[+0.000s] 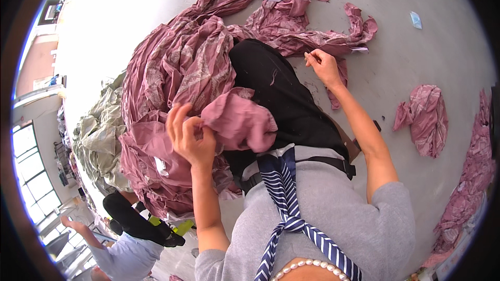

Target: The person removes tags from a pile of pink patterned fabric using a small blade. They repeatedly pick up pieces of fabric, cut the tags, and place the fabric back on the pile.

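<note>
A large heap of dusty-pink patterned fabric (179,62) lies on my left and trails away along the far floor. A loose fold of plainer pink cloth (242,122) rests over my black-clad lap, where my left hand (190,132) pinches its edge between thumb and forefinger, the other fingers raised. Out to the right, my right hand (324,68) has its thumb and fingertips pressed together, close to a hanging strip of the pink fabric. Whatever those fingertips hold, if anything, is too small to make out. A small white tag (160,166) shows on the heap.
Pale green fabric (99,138) is piled behind the pink heap. A pink bundle (428,119) and a small blue sheet (415,20) lie on the grey floor at right. More pink fabric (463,187) lines the right rim. Another person (133,255) is at lower left.
</note>
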The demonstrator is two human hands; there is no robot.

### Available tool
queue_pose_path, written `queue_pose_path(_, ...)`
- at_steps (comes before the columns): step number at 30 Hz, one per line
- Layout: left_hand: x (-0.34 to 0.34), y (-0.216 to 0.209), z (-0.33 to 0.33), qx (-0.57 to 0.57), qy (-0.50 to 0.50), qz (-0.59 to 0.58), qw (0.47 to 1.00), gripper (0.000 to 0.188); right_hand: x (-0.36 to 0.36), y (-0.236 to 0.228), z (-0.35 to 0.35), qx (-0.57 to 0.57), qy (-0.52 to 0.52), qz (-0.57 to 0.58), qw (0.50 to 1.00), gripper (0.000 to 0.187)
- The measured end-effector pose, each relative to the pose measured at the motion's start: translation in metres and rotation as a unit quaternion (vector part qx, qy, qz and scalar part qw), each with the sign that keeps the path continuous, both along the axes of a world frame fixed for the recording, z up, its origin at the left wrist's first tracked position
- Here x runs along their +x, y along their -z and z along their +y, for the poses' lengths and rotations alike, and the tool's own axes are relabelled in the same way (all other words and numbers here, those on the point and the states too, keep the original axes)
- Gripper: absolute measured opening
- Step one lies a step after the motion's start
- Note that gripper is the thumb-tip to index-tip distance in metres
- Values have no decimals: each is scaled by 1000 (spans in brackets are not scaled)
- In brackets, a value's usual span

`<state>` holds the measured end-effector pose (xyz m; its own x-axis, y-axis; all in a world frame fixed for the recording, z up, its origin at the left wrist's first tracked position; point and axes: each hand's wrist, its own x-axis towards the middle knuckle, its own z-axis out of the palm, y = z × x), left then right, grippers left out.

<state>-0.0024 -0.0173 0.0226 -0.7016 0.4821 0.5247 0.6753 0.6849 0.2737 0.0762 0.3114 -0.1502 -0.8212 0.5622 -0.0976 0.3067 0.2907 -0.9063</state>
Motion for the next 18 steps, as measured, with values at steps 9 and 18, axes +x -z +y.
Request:
queue_pose_path(9, -11, 46, -73, -165, -199, -178, 949, 65, -29, 60, -5, 39, 7, -47, 998, 19)
queue_pose_path(18, -9, -54, -326, -258, -340, 32, 904, 35, -39, 124, 101, 270, -4, -252, 929, 54)
